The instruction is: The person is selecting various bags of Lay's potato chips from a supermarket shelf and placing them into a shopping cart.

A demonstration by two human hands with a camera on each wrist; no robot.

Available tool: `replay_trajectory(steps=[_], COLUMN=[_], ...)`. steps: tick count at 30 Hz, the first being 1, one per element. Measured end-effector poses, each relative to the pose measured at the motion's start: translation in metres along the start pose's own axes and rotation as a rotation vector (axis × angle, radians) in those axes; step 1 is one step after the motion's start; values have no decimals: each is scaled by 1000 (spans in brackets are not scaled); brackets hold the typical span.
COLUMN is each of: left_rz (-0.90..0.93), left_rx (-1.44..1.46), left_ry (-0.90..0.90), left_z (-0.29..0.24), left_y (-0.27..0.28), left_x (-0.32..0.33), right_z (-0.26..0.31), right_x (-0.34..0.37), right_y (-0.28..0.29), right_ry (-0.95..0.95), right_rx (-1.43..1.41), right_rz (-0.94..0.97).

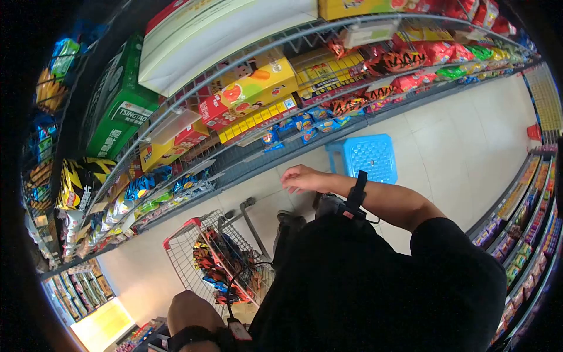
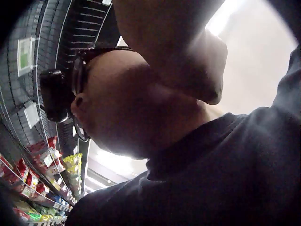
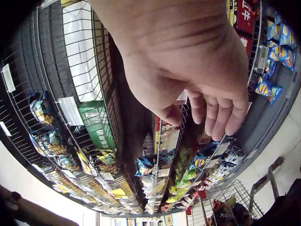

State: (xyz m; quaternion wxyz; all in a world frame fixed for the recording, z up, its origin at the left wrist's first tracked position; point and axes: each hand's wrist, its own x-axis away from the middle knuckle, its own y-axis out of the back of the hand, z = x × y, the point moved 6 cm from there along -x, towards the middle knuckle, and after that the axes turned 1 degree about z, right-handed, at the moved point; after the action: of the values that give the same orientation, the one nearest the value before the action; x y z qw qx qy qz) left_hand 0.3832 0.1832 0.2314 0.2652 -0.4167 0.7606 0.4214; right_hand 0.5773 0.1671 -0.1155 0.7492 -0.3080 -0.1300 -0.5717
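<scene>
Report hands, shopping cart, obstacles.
Right hand empty; left hand, fingers hidden. Red-trimmed metal wire cart holds colourful snack bags. Blue plastic stool beside grey metal shelving.

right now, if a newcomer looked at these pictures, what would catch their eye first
In the head view, probably the bright blue plastic stool on the pale tiled floor, right of centre. Next might come the big green Tsingtao box at upper left and the wire shopping cart at lower left of centre, with snack bags inside. The right hand, near mid-picture, holds nothing.
</scene>
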Motion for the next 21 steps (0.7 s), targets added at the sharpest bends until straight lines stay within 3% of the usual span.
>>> replay_trajectory(steps=[7,10,12,14,16,21], left_rz=[-229,-342,-246,-255,-617,-638], left_rx=[-224,-356,-338,-423,-135,-166], left_ry=[5,-7,286,361,809,868], left_z=[5,6,72,127,193,285], left_y=[63,111,143,178,215,276], left_x=[33,55,104,160,220,275], right_z=[24,44,70,90,113,149], right_x=[-21,-31,-40,-57,-79,-158], right_y=[-60,-88,-118,-147,-182,-255], right_ry=[52,203,257,313,404,470], right_rx=[92,76,128,169,130,144], right_rz=[67,96,117,106,105,97])
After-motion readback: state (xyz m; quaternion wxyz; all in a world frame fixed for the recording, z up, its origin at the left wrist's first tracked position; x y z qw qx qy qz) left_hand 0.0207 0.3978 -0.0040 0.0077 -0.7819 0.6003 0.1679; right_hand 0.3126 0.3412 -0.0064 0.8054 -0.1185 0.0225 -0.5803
